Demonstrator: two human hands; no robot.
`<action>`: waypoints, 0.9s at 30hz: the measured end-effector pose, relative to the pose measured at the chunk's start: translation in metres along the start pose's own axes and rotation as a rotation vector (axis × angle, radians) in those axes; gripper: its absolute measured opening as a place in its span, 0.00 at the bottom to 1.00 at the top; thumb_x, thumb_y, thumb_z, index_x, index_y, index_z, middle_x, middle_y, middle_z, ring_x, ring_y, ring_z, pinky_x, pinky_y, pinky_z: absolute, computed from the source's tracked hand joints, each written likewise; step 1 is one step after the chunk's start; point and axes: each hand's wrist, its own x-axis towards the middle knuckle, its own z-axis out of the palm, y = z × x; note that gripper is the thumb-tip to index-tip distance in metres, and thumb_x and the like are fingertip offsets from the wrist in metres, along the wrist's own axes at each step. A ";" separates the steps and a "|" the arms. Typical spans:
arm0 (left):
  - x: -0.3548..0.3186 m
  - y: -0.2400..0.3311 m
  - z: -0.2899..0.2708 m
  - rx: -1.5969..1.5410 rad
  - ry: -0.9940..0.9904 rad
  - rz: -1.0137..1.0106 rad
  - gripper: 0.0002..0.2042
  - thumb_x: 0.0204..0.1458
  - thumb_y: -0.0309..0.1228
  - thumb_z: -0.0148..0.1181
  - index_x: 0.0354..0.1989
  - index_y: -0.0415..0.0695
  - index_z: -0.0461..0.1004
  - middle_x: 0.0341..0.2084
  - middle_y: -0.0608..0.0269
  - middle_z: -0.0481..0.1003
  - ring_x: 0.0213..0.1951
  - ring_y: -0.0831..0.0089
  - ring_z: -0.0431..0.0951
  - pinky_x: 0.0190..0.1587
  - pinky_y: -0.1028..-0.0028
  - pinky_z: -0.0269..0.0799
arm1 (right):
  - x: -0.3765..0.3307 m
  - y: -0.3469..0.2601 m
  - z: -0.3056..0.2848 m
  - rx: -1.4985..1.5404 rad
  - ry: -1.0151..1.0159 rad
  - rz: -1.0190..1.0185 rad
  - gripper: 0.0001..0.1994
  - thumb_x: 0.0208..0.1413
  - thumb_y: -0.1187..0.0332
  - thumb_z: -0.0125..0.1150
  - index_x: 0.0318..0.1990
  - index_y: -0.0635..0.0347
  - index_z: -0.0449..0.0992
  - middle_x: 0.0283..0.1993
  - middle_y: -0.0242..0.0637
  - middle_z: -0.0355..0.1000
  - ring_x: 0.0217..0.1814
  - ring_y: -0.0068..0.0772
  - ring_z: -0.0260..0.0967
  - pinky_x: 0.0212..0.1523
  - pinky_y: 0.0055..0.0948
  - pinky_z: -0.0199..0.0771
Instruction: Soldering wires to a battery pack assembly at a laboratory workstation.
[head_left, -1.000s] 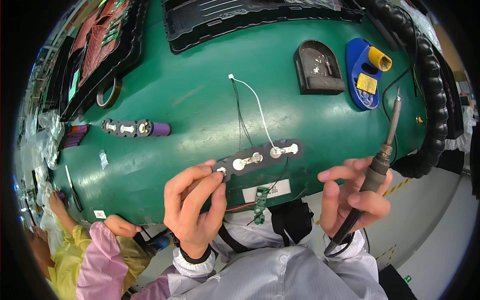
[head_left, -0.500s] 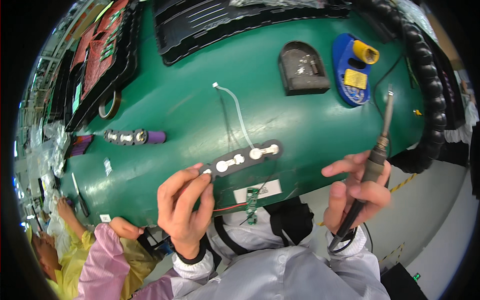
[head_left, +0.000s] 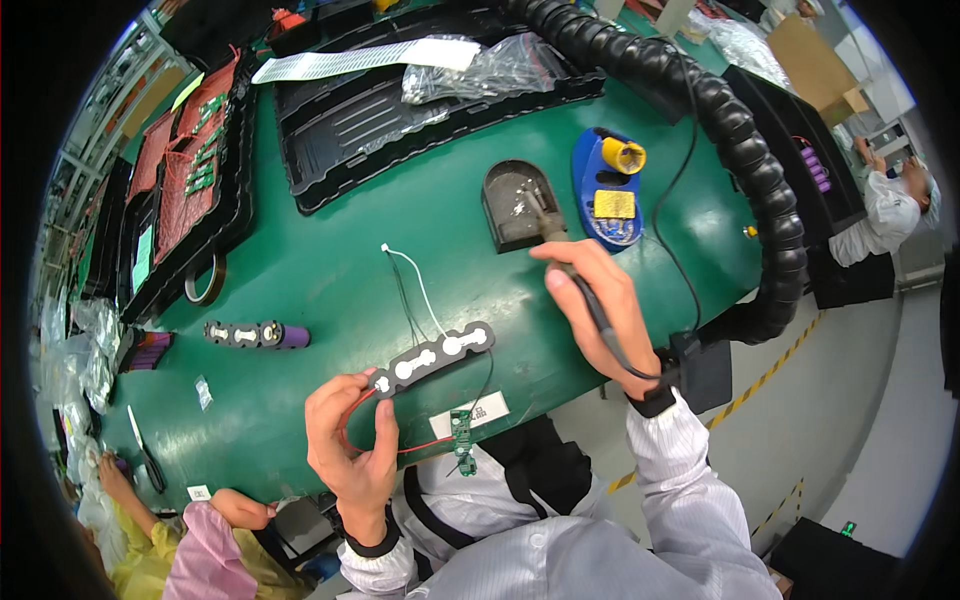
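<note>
Dark grey casing holds the three-cell-wide battery pack [head_left: 432, 362], lying near the front of the green counter [head_left: 340, 270]; the left hand [head_left: 350, 445] grips its left end between thumb and fingers. Wires join it to a small green circuit board [head_left: 462, 440]. Fingers curled, the right hand [head_left: 602, 305] holds a soldering iron [head_left: 552, 226], its tip over a black dish [head_left: 510, 228] containing whitish bits. Just beside, a blue stand [head_left: 590, 165] carries a yellow sponge [head_left: 614, 205]. Beyond, a black plastic tray [head_left: 335, 150] bears a clear bag [head_left: 480, 72] and printed paper strip [head_left: 365, 61]; leftward, a red-lined black crate [head_left: 225, 215] contains green circuit boards [head_left: 205, 150].
</note>
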 end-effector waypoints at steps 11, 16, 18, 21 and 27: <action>0.000 0.003 0.011 -0.164 -0.025 -0.269 0.31 0.54 0.14 0.66 0.67 0.37 0.62 0.52 0.50 0.77 0.54 0.67 0.78 0.60 0.69 0.72 | -0.003 0.003 -0.042 0.262 0.505 0.129 0.12 0.70 0.68 0.47 0.48 0.64 0.76 0.36 0.31 0.73 0.37 0.19 0.66 0.41 0.22 0.64; -0.001 -0.004 0.011 -0.211 -0.025 -0.234 0.28 0.54 0.13 0.66 0.64 0.36 0.65 0.51 0.48 0.80 0.53 0.67 0.80 0.60 0.68 0.74 | 0.029 0.023 -0.044 0.449 0.408 0.251 0.13 0.70 0.65 0.50 0.53 0.62 0.76 0.37 0.29 0.73 0.37 0.17 0.66 0.41 0.21 0.63; -0.001 -0.007 0.011 -0.220 -0.018 -0.242 0.29 0.53 0.12 0.66 0.64 0.36 0.64 0.50 0.48 0.80 0.53 0.67 0.80 0.60 0.68 0.75 | 0.043 0.029 -0.041 0.619 0.339 0.242 0.15 0.71 0.64 0.50 0.58 0.62 0.73 0.41 0.31 0.74 0.40 0.18 0.67 0.43 0.21 0.64; 0.000 -0.010 0.012 -0.254 -0.002 -0.193 0.28 0.51 0.15 0.69 0.62 0.35 0.67 0.48 0.47 0.82 0.50 0.64 0.83 0.55 0.67 0.79 | 0.054 0.034 -0.031 0.780 0.322 0.267 0.17 0.71 0.64 0.51 0.62 0.61 0.69 0.45 0.35 0.74 0.42 0.21 0.67 0.46 0.23 0.66; 0.002 -0.009 0.009 -0.303 -0.048 -0.251 0.30 0.52 0.13 0.67 0.63 0.35 0.64 0.50 0.47 0.80 0.53 0.65 0.81 0.59 0.68 0.76 | 0.022 0.006 0.005 0.873 0.473 0.318 0.23 0.69 0.64 0.53 0.67 0.64 0.62 0.52 0.41 0.72 0.43 0.25 0.67 0.49 0.27 0.68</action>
